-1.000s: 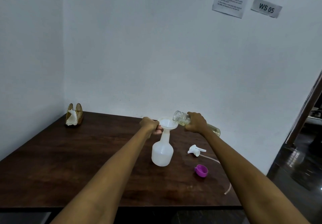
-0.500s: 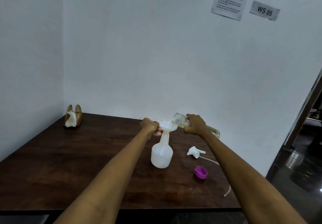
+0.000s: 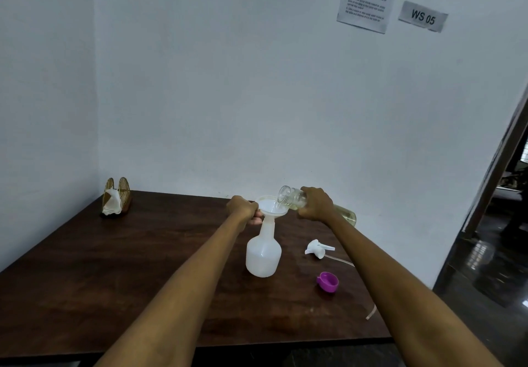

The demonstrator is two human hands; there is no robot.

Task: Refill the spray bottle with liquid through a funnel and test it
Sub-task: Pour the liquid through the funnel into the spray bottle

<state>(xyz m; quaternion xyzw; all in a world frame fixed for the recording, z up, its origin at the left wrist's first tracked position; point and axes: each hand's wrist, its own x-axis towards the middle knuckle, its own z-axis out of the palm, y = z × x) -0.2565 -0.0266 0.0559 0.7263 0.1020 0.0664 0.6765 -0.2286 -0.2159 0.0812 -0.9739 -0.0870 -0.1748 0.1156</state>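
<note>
A white translucent spray bottle [image 3: 263, 255] stands upright on the dark wooden table [image 3: 120, 275], with a white funnel [image 3: 271, 206] seated in its neck. My left hand [image 3: 243, 209] grips the funnel's left rim. My right hand [image 3: 315, 206] holds a clear bottle of yellowish liquid [image 3: 291, 197] tipped on its side, its open mouth over the funnel, and a thin stream runs into the funnel. The white trigger sprayer head [image 3: 317, 248] with its dip tube lies on the table to the right of the spray bottle.
A purple cap [image 3: 327, 281] lies on the table near the right edge. A gold napkin holder [image 3: 116, 199] with a white napkin stands at the back left corner. White walls close the back and left; an open doorway is at the right.
The clear bottle has tipped slightly further over the funnel. Both hands stay at the funnel and the bottle.
</note>
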